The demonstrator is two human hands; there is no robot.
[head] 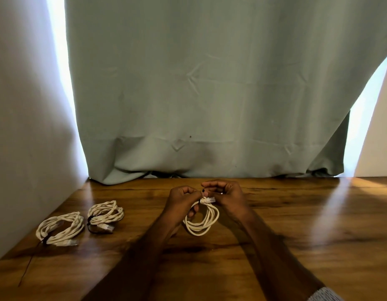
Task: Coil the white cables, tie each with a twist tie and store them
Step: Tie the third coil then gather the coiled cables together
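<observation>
In the head view, at lower centre, I'm watching both hands pinching the twist tie [203, 190] atop the coiled cable [202, 220]: left hand [181, 199], right hand [226, 195]. The coil is hanging below the pinch, nearer my left.

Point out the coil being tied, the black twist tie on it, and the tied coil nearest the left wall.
Coil being tied [202, 227], head view, on its lower loops.
Black twist tie [203, 189], head view, on its end between the fingertips.
Tied coil nearest the wall [60, 228], head view, on its white strands.
</observation>
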